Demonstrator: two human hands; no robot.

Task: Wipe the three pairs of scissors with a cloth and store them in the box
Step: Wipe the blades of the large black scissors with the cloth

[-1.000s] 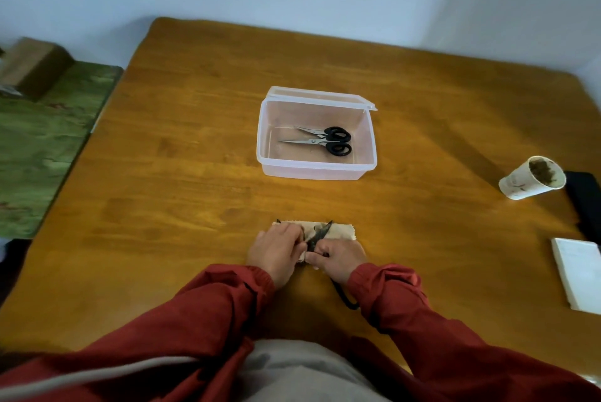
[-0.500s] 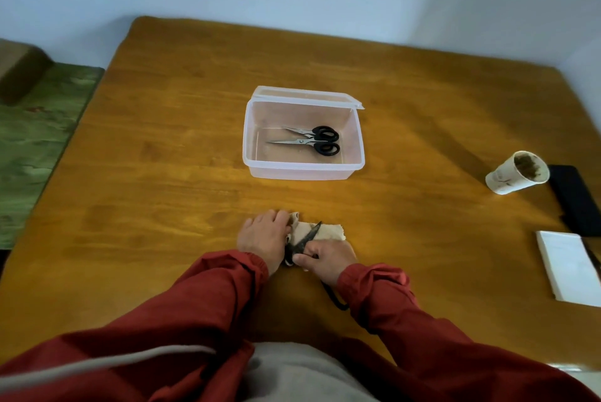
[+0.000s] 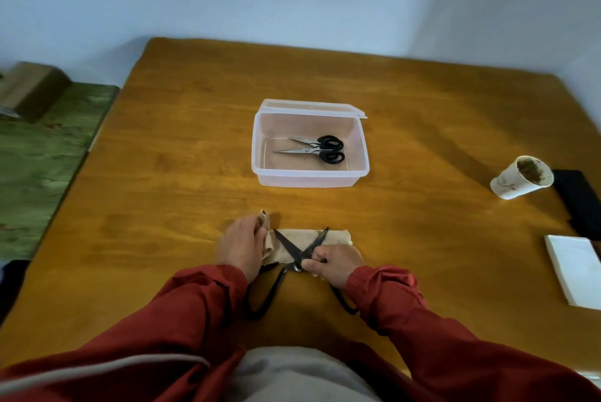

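Large black scissors (image 3: 294,250) lie spread open in an X on a beige cloth (image 3: 338,236) near the table's front edge. My right hand (image 3: 335,263) pinches them at the pivot. My left hand (image 3: 242,244) grips the bunched left end of the cloth beside the left blade. The long black handles run back under my sleeves. Farther back stands a clear plastic box (image 3: 310,178), lid open, with scissors with black handles (image 3: 320,149) lying inside; whether they are one pair or two I cannot tell.
A wooden table (image 3: 182,174) carries a tipped white paper cup (image 3: 517,178), a black flat object (image 3: 577,198) and a white pad (image 3: 575,270) at the right. A green surface (image 3: 42,154) with a brown block (image 3: 32,89) lies off the left edge.
The black scissors' blades have spread open into an X. My left hand has lifted the cloth's left end. The camera view has shifted slightly.
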